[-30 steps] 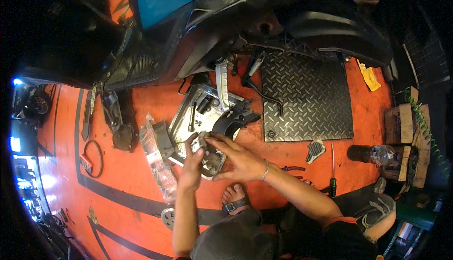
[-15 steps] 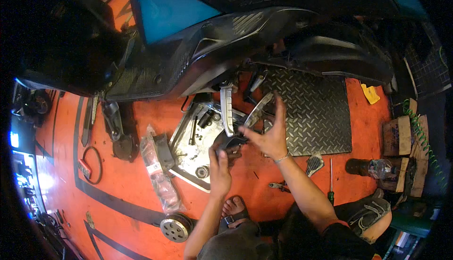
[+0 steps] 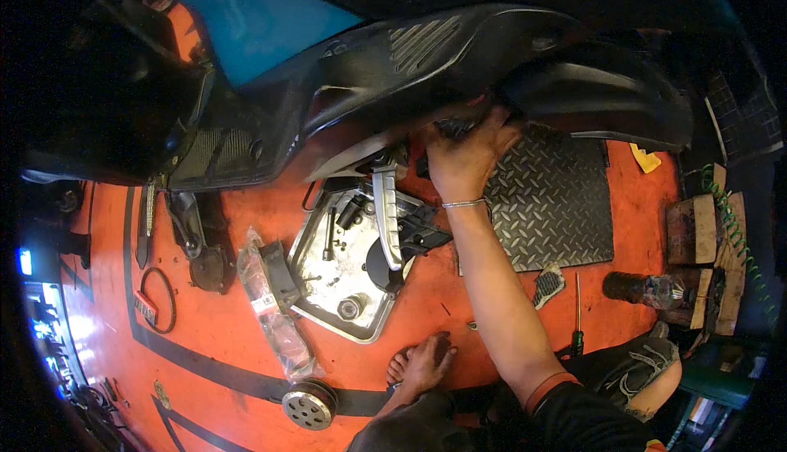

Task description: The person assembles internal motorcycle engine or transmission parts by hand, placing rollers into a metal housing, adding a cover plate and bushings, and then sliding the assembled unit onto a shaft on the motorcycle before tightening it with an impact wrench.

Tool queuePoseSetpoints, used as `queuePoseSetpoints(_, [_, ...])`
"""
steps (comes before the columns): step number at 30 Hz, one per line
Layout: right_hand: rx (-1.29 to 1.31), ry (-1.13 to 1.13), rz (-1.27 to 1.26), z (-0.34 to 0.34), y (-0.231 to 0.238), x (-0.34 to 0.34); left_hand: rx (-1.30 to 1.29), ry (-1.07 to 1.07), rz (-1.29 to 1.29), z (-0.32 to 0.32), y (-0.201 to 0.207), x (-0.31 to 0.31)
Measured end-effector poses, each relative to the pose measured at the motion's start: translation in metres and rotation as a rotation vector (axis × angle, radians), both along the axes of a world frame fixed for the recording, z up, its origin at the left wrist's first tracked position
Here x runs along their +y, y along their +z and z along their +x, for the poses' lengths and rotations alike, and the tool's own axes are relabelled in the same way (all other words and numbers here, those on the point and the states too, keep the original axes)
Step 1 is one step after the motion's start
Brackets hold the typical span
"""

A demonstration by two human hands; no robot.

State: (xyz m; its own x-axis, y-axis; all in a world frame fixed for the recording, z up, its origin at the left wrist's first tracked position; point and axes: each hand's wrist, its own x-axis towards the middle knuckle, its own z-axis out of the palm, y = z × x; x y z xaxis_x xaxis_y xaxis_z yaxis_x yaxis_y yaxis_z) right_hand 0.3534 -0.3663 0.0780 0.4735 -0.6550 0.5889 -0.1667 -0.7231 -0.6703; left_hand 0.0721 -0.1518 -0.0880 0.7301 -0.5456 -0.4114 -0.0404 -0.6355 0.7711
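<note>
While the right hand (image 3: 469, 153) is raised to the underside of the dark vehicle body (image 3: 385, 83), the left hand (image 3: 426, 367) is held low over the foot (image 3: 397, 366). The left grip is open, with nothing seen in it; the state of the right grip cannot be told, as its fingers are blurred and lost among shadowed parts. The right arm is presumably stretched so that the low underside can be reached, and the left hand is perhaps lowered for balance. Loose parts have probably been put in the metal tray (image 3: 332, 288) so that they are not scattered over the orange floor (image 3: 205, 313). In it, 1 black cylinder (image 3: 351, 212), 1 round ringed part (image 3: 351, 308) and several small fasteners (image 3: 312, 278) are held; its right side is overlapped by a curved black piece (image 3: 383, 270). Just left of it, a clear plastic packet (image 3: 283, 333) is laid, its contents not clearly made out. Well to the right, a partly dark bottle (image 3: 643, 290) is seen; whether liquid is held in it cannot be told.
</note>
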Motion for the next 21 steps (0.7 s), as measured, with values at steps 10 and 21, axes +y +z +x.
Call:
queuePoseSetpoints(10, [-0.019, -0.119, -0.058, 0.023, -0.045, -0.002, -0.052, -0.108, -0.077, 0.003, -0.008, 0.003])
queuePoseSetpoints(21, [-0.082, 0.016, 0.089, 0.023, -0.029, 0.007, -0.097, -0.078, -0.159, 0.007, -0.007, 0.0])
